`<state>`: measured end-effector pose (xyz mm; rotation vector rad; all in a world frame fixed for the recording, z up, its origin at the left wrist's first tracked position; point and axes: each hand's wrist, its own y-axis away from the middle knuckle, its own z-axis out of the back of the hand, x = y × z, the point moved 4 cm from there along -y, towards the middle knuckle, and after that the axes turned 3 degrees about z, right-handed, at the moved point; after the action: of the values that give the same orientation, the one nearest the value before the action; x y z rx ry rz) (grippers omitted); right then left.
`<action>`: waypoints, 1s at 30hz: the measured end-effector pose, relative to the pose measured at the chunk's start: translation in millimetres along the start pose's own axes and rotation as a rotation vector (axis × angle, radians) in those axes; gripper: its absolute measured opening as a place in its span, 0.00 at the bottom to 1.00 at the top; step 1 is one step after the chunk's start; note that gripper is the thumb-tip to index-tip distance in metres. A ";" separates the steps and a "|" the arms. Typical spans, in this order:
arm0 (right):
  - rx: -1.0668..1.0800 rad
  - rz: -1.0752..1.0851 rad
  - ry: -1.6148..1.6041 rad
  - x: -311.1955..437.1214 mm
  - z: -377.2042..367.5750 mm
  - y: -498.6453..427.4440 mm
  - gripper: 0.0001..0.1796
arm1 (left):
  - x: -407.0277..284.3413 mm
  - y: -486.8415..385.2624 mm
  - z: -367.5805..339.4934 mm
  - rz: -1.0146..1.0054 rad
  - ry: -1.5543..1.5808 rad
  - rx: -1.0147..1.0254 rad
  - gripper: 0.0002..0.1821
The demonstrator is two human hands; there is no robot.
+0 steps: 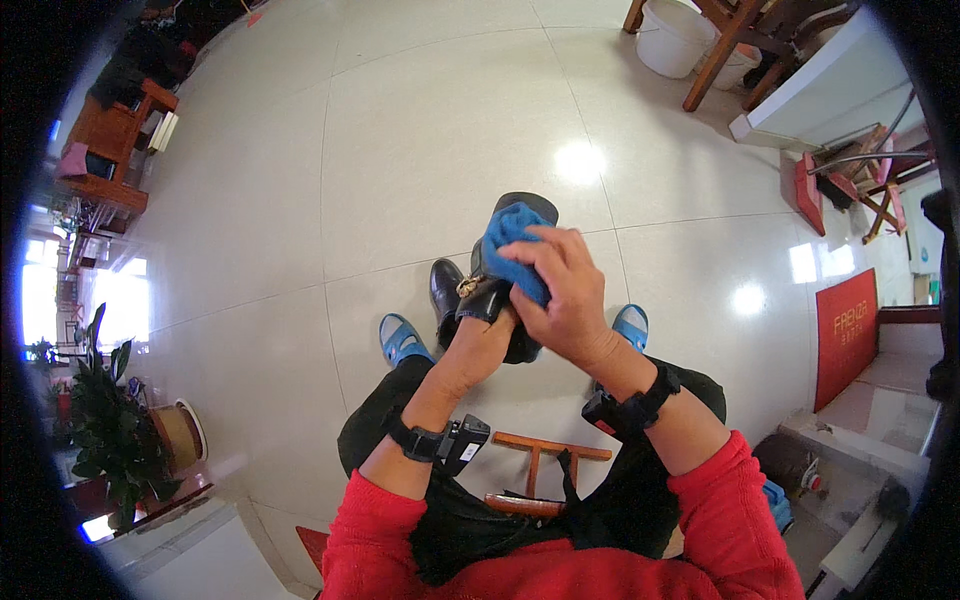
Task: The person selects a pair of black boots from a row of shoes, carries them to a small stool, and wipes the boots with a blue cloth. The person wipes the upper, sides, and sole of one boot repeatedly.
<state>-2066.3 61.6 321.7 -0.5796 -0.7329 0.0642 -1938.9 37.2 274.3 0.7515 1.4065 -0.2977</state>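
My left hand (486,343) is inside the opening of a black leather shoe (484,298), so its fingers are hidden. A gold-coloured ornament (470,286) sits on the shoe's upper. My right hand (564,289) grips a bunched blue cloth (517,251) and presses it on the shoe. The shoe's toe end (531,201) shows beyond the cloth. Another black shoe (445,283) stands on the floor to the left, partly hidden behind my left hand and the held shoe.
Pale floor tiles (450,135) spread around my feet in blue sandals (403,339). A wooden stool (551,446) is beneath me. At left stands a potted plant (112,427); at right are a red mat (847,337) bearing writing, a white bucket (673,41) and wooden furniture (724,56).
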 end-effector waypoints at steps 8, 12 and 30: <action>-0.363 -0.620 -0.375 -64.2 30.0 -16.3 0.15 | 10.2 13.1 -8.4 -0.452 -0.670 0.107 0.09; -0.121 -0.221 -0.145 -33.8 16.6 -15.4 0.15 | 21.6 18.8 -8.2 -0.576 -1.213 0.206 0.15; 0.056 -0.208 0.158 -35.1 -17.9 -9.9 0.19 | 34.5 10.6 14.9 -0.397 -1.231 -0.011 0.22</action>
<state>-2082.3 35.8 294.7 -0.4473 -0.6322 -0.1520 -1914.8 43.9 244.3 0.1498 0.3527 -0.8789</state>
